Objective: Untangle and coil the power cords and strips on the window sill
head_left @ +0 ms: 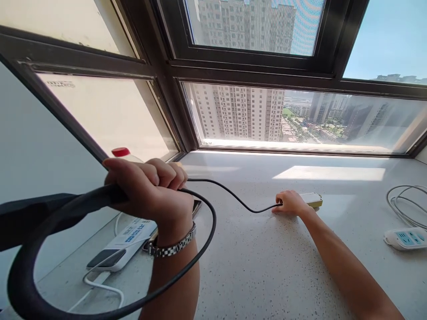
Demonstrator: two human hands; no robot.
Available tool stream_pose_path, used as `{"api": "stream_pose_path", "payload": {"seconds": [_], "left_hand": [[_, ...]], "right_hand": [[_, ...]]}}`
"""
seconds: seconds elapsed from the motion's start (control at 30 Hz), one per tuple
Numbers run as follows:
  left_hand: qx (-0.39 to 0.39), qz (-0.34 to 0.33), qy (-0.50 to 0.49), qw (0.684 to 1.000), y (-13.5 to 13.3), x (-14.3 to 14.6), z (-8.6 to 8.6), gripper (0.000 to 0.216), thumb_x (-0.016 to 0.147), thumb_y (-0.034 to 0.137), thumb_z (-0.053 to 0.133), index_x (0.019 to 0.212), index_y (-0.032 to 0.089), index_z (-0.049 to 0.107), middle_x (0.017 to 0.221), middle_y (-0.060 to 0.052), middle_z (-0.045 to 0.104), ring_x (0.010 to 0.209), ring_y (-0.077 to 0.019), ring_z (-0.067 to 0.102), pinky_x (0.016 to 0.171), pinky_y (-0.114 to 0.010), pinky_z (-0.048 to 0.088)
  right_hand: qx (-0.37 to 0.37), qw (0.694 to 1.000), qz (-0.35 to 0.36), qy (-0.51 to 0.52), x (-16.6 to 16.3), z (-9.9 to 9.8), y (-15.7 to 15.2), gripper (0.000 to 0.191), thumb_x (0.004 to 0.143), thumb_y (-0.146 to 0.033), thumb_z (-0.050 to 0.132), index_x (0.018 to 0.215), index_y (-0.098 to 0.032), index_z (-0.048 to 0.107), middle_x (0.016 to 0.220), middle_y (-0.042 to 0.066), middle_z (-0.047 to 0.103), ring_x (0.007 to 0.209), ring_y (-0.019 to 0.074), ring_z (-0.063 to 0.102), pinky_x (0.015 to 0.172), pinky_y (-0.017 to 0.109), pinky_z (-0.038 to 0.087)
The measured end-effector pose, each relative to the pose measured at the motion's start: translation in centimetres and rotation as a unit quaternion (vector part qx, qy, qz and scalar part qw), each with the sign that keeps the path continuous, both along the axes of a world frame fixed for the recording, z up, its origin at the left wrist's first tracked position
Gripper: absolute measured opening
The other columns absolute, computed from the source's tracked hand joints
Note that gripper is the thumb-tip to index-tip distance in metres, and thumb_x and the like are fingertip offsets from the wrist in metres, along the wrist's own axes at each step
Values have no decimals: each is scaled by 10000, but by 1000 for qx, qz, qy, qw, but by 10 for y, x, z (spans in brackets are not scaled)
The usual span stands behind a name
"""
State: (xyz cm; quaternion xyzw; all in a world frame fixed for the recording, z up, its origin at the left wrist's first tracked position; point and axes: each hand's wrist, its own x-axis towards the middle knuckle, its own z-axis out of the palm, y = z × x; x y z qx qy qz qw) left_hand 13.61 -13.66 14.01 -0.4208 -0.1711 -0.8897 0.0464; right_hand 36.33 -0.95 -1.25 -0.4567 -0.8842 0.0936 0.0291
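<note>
My left hand (150, 186) is raised in the foreground, its fingers wrapped round a black cable (210, 235). A large loop of that cable hangs round my left wrist, close to the camera at the lower left. From the fist the cable runs across the white speckled sill to my right hand (289, 203). There my right hand's fingers curl round the cable end of a white power strip (312, 198) with a yellow-green side, lying on the sill. Most of that strip is covered by the hand. A metal watch (173, 246) is on my left wrist.
A white power bank (116, 249) with a dark panel and white cables lies left of my left arm. Behind my fist stands a red-capped bottle (120, 152). At the right lie a white socket strip (407, 238) and its coiled cord (400, 209). Dark-framed windows (253, 69) border the sill (247, 266).
</note>
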Motion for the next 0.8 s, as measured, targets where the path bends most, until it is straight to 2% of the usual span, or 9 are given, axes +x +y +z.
{"api": "stream_pose_path", "payload": {"seconds": [0.13, 0.3, 0.47, 0.63, 0.8], "left_hand": [[-17, 5, -17, 1000, -1, 2, 0, 639, 801, 551, 612, 506, 180, 184, 397, 96, 143, 303, -25, 148, 292, -200, 134], [-56, 13, -22, 998, -1, 5, -1, 615, 816, 513, 580, 500, 169, 180, 406, 83, 145, 311, -30, 169, 313, -199, 149], [-35, 1, -2, 999, 3, 4, -3, 597, 857, 489, 550, 492, 179, 195, 383, 92, 159, 294, -27, 161, 302, -201, 118], [-29, -12, -8, 999, 4, 3, -3, 600, 807, 530, 613, 490, 190, 233, 378, 99, 194, 300, -29, 169, 305, -209, 114], [-30, 16, 24, 999, 7, -1, -5, 622, 812, 591, 572, 490, 194, 219, 359, 104, 179, 273, -33, 148, 278, -201, 113]], "right_hand": [[12, 1000, -2, -6, 0, -5, 2, 333, 763, -526, 678, 867, -209, 676, 928, 68, 694, 895, 232, 616, 790, 315, 398], [13, 1000, -5, -1, 1, -9, 4, 377, 768, -555, 663, 906, -204, 663, 956, 85, 685, 944, 247, 599, 805, 327, 392], [6, 1000, 1, 2, 3, -10, 5, 416, 752, -572, 671, 929, -197, 655, 984, 87, 674, 945, 245, 592, 798, 327, 396], [-1, 1000, 4, -1, 3, -9, 5, 427, 765, -584, 652, 942, -195, 648, 993, 89, 666, 954, 245, 591, 803, 324, 403], [-18, 1000, 10, 2, 4, -7, 5, 450, 767, -608, 635, 960, -202, 639, 1006, 95, 662, 974, 261, 590, 801, 335, 418]]}}
